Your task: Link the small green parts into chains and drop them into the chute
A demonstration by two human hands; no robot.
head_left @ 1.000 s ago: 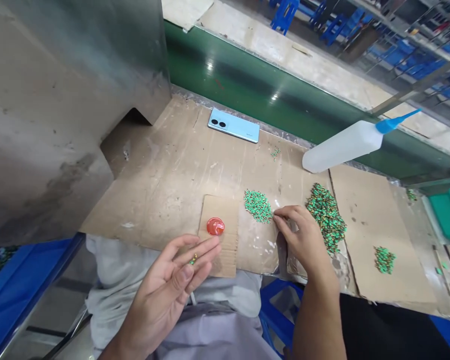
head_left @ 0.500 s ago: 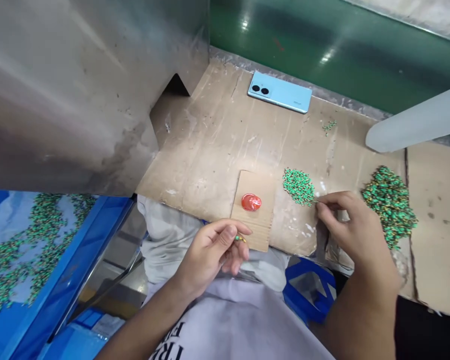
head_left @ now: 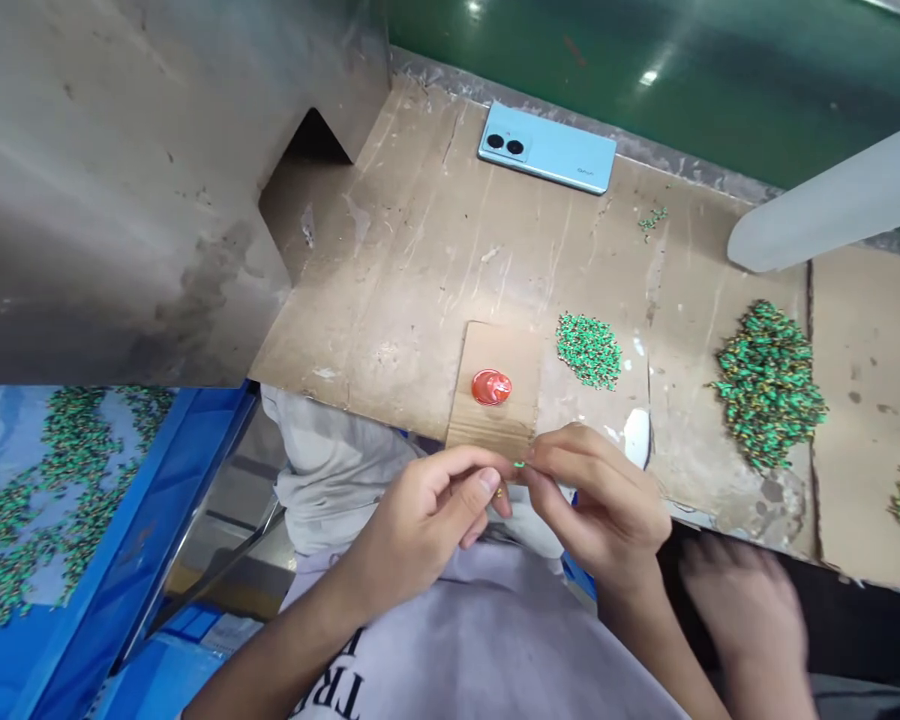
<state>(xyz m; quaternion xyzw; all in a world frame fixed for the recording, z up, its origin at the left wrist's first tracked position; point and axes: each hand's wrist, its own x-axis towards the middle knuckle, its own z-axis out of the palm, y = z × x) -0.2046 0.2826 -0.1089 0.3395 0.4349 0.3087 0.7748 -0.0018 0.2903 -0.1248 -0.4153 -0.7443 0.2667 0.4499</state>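
Note:
My left hand (head_left: pixel 439 515) is closed, thumb against the curled fingers, with small green-and-gold parts (head_left: pixel 499 492) partly showing between them. My right hand (head_left: pixel 600 495) has come up to it, thumb and forefinger pinched on one small green part (head_left: pixel 520 464) where both sets of fingertips meet. Just beyond the hands lies a cardboard piece (head_left: pixel 493 430) bearing a glossy red blob (head_left: pixel 491 387). A small pile of green parts (head_left: pixel 589 350) sits to the right of that piece. The parts are too tiny to tell their kind.
A larger green pile (head_left: pixel 770 385) lies to the right, and a pale blue phone (head_left: pixel 547 148) at the back. A white tube (head_left: pixel 832 195) slants in at right. Metal housing (head_left: pixel 157 180) stands left, above a blue tray (head_left: pixel 97 610). Another person's blurred hand (head_left: pixel 750 610) is at lower right.
My right hand has moved left from beside the small green pile to my left fingertips, carrying a small green part. Another person's hand has appeared at lower right. The camera view has shifted slightly.

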